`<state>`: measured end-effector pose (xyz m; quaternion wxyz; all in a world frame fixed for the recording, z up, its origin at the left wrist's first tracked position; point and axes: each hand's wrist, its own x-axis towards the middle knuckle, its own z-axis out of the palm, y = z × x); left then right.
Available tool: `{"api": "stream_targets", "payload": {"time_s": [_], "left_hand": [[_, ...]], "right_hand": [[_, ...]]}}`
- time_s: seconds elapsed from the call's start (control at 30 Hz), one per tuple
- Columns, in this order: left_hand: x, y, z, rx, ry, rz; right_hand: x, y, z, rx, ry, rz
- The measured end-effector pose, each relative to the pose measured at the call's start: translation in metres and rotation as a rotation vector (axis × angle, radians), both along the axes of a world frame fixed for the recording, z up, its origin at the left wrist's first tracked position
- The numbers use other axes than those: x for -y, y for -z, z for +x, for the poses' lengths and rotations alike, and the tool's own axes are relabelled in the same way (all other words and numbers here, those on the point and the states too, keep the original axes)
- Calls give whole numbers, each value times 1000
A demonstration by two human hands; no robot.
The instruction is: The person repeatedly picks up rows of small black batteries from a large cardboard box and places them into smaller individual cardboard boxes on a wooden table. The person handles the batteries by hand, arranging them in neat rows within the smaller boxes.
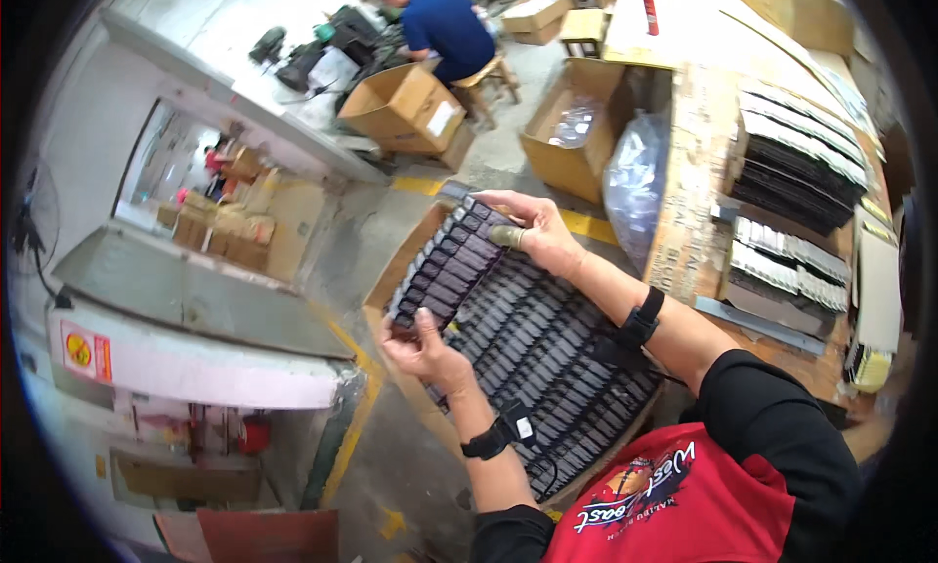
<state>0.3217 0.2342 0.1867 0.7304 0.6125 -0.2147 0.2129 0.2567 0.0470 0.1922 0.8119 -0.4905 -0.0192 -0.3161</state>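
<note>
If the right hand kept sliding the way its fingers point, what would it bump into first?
The right hand grips the far edge of the dark tray, fingers pointing left. Beyond them only the concrete floor shows, far lower, so the way looks free; depth is unclear.

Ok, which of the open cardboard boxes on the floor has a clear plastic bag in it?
The tall open box beside the pallet stack, right of centre: a clear bag lies inside. The box by the seated person shows no bag.
</note>
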Motion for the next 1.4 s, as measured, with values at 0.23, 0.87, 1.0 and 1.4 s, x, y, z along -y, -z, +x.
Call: {"api": "stream_targets", "payload": {"time_s": [0.23, 0.87, 1.0, 1.4], "left_hand": [[81, 2, -144, -298, 370, 174], [221, 198, -338, -98, 549, 1070], [269, 193, -336, -53, 403, 1299], [264, 219, -263, -139, 744, 1174]], "right_hand": [[37, 46, -218, -181, 605, -501], [52, 178, -495, -1130, 688, -371], [86, 204, -477, -1291, 621, -394], [96, 187, -489, -1404, 512, -428]]}}
